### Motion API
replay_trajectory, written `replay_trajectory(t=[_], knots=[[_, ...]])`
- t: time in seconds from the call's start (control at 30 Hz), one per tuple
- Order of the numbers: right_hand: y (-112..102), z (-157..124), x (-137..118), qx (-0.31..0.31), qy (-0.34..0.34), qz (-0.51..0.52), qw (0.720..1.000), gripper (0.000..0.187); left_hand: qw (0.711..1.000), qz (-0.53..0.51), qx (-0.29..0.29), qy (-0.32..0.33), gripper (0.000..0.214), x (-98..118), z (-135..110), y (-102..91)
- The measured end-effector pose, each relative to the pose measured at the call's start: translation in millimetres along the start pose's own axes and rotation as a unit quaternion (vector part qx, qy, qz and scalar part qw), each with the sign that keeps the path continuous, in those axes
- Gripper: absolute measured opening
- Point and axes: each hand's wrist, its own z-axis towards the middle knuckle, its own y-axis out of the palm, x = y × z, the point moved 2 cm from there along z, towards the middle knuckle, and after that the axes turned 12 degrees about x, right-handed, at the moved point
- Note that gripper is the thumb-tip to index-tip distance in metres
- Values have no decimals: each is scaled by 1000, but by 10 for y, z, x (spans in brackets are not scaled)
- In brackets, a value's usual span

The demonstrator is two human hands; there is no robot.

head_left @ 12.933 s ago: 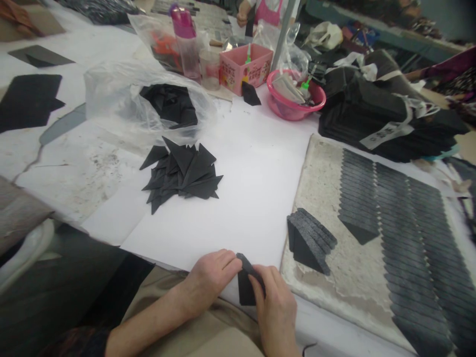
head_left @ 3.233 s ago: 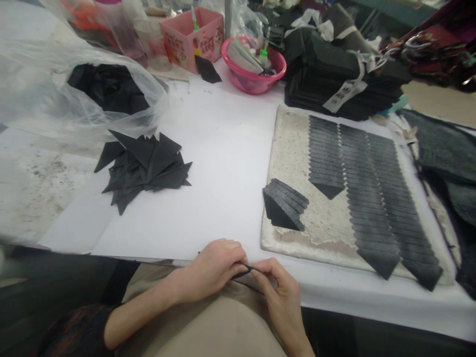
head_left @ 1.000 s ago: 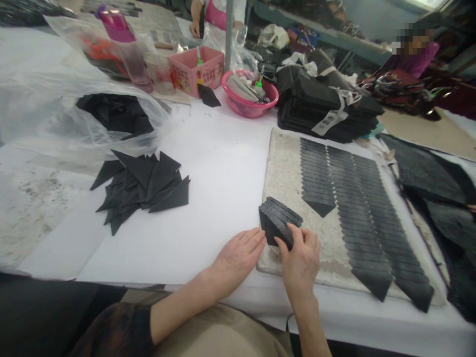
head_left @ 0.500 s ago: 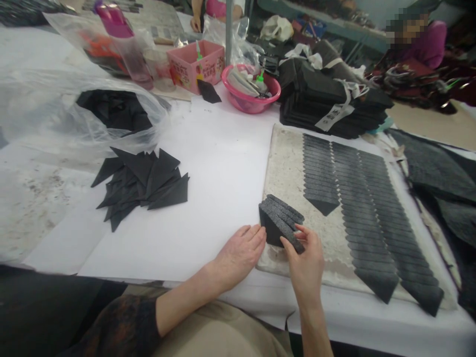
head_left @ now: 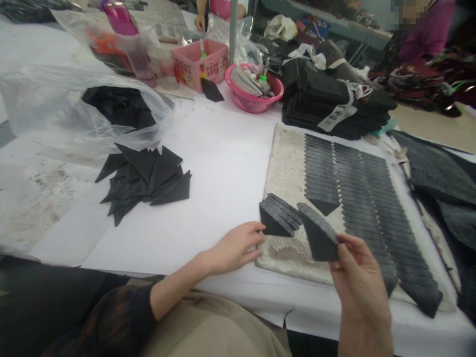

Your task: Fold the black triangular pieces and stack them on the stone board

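Pinched between the thumb and fingers of my right hand (head_left: 359,270) is a flat black pointed piece (head_left: 320,235), its upper edge a speckled grey strip. It is tilted over the pale board (head_left: 286,153). My left hand (head_left: 238,245) rests at the board's left edge, fingers stretched out, the tips at a small stack of similar pieces (head_left: 278,215) with grey edges. To the right, overlapping rows of such pieces (head_left: 357,198) cover much of the board. The lower end of the middle row is partly hidden by my right hand.
A loose pile of black pieces (head_left: 148,178) lies left, before a clear plastic bag (head_left: 48,109) holding more. Behind are a pink box (head_left: 208,64), a pink bowl (head_left: 253,103) and a tied black bundle (head_left: 334,99). Other people are across the table.
My right hand has lifted one black piece off the small stack and moved right with it. My left hand stays by the stack, its fingers now a little more spread.
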Motion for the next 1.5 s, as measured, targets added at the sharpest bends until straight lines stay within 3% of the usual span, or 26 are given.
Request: replay_trajectory(t=[0.07, 0.13, 0.23, 0.33, 0.47, 0.67, 0.77, 0.93, 1.1, 1.2, 1.3, 1.5], knots=[[118, -305, 155, -82, 34, -45, 995, 21, 981, -161, 58, -95, 26, -104, -25, -169], [266, -620, 351, -170, 55, -98, 979, 16, 932, -285, 90, -204, 26, -200, -137, -322], [411, -955, 595, -249, 65, -167, 952, 14, 897, -342, 13, -278, 30, -219, -411, -462], [401, -1071, 685, -256, 20, -236, 937, 14, 933, -254, -18, -256, 22, -138, -650, -537], [287, -1079, 643, -271, -59, -304, 911, 13, 977, -121, -39, -172, 21, -11, -762, -507], [214, -1110, 644, -287, -114, -332, 891, 15, 988, -10, -80, -132, 7, 39, -739, -399], [194, -1120, 641, -290, -176, -335, 879, 17, 988, -10, -79, -135, 11, 40, -718, -381], [155, -1097, 570, -231, -306, -379, 842, 10, 995, -17, -57, -84, 13, 40, -666, -316], [237, -1097, 500, -122, -346, -380, 849, 17, 998, 25, -38, -33, 20, -12, -659, -249], [458, -1188, 509, -187, -411, -373, 811, 16, 999, 28, -24, -14, 20, -41, -677, -208], [676, -1263, 602, -229, -429, -404, 775, 17, 1000, 1, -22, -20, 18, -64, -674, -192], [763, -1276, 782, -192, -444, -412, 772, 9, 991, -87, -50, -83, 6, -114, -650, -364]])
